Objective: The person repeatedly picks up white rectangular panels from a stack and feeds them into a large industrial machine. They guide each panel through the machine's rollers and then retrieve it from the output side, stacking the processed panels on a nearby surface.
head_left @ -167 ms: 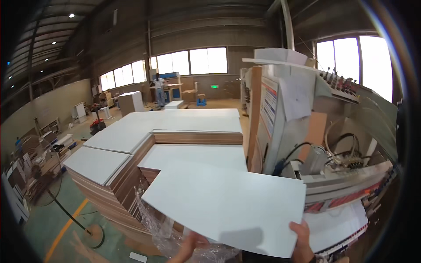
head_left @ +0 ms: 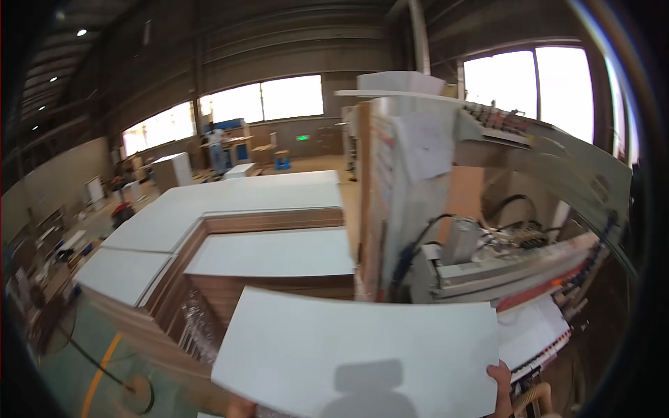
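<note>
- White board [head_left: 362,355]: a flat, four-sided panel held at the near side of the stacks, its broad face turned up; a dark shadow falls across its lower middle.
- Right hand [head_left: 499,383]: grasps the board at its right edge, near the lower corner, with the thumb on the upper face.
- Left hand [head_left: 241,408]: at the board's near edge, toward the left; the fingers are hidden, and one cannot tell how far they close.
- Middle stack [head_left: 275,253]: boards with a white top and brown edges, lying just beyond the held board.
- Far stack [head_left: 272,191]: higher than the middle stack, standing behind it and wrapping round its left side.
- Left stack [head_left: 124,276]: white-topped, adjoining the far stack along a narrow seam.
- Clear plastic wrap [head_left: 198,324]: crumpled against the stacks' near side.
- Machine [head_left: 512,268]: a pale body with hoses, to the right of the stacks; a sheet of paper [head_left: 425,145] hangs on its upright part.
- Yellow line [head_left: 102,376]: crosses the green floor [head_left: 77,348] at lower left.
- Background: a person [head_left: 215,150] stands near a blue stool [head_left: 281,161]; bright windows [head_left: 291,97] lie behind.
</note>
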Tool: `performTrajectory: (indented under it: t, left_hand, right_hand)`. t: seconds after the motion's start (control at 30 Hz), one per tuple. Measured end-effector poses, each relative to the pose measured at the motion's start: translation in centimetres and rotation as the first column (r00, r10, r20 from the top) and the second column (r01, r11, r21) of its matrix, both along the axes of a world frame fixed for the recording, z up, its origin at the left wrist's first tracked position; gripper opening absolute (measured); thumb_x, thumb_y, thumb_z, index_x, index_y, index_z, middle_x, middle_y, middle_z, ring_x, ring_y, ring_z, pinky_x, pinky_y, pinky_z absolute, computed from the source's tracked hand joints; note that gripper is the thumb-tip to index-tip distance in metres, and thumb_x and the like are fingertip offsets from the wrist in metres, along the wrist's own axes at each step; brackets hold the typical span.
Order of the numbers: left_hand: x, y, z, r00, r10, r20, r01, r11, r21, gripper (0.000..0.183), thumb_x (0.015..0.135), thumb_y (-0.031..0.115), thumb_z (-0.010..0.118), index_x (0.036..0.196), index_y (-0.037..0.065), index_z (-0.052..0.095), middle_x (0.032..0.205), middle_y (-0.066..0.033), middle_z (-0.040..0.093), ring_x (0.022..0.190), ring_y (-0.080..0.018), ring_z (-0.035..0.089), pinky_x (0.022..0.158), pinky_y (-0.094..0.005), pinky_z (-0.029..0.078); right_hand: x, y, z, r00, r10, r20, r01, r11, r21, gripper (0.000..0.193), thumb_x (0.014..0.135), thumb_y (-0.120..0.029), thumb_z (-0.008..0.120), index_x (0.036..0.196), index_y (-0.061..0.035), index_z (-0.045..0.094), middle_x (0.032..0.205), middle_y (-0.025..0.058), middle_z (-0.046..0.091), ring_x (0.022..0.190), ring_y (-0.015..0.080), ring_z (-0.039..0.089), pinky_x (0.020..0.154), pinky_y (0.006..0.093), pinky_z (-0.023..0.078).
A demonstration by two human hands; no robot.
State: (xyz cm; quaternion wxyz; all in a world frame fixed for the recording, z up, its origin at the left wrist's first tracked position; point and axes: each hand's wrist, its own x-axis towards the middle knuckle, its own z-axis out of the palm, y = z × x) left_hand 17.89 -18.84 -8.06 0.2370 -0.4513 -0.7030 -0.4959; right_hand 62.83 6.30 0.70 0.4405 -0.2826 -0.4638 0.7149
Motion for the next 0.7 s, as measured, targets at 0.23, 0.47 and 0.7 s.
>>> performTrajectory:
  t: [0.23,0.47,0.7]
  left_hand:
    - [3.3,4.1,4.1,0.187,-0.624,0.759,0.005,0.773,0.634,0.036,0.083,0.026,0.054,0.103,-0.003,0.051,0.092,-0.0163,0.058,0.079,-0.0245,0.057,0.068,-0.0354,0.047]
    - [17.4,14.2,-3.0,0.106,-0.371,0.922,0.453,0.844,0.287,0.032,0.084,0.018,0.052,0.106,-0.005,0.050,0.094,-0.0160,0.057,0.078,-0.0263,0.056,0.066,-0.0339,0.047]
    - [28.5,23.2,-10.0,0.277,-0.293,0.915,0.698,0.716,0.017,0.034,0.087,0.014,0.048,0.117,-0.002,0.043,0.090,-0.0102,0.058,0.073,-0.0199,0.055,0.056,-0.0305,0.045]
  right_hand:
    - [15.1,-2.9,-12.1,0.900,-0.396,0.184,0.402,0.916,0.005,0.035,0.085,-0.027,0.045,0.106,0.0004,0.054,0.090,0.0077,0.061,0.077,0.0165,0.059,0.066,0.0281,0.048]
    - [18.6,-1.5,-9.6,0.514,-0.474,-0.715,0.418,0.866,-0.274,0.063,0.090,-0.054,0.026,0.127,-0.0044,0.039,0.128,0.0119,0.045,0.117,0.0274,0.042,0.101,0.0421,0.031]
    - [14.0,5.3,-12.8,0.406,-0.855,-0.323,0.849,0.484,-0.213,0.051,0.087,-0.009,0.046,0.132,-0.0018,0.022,0.128,0.0123,0.039,0.114,0.0265,0.041,0.099,0.0341,0.030]
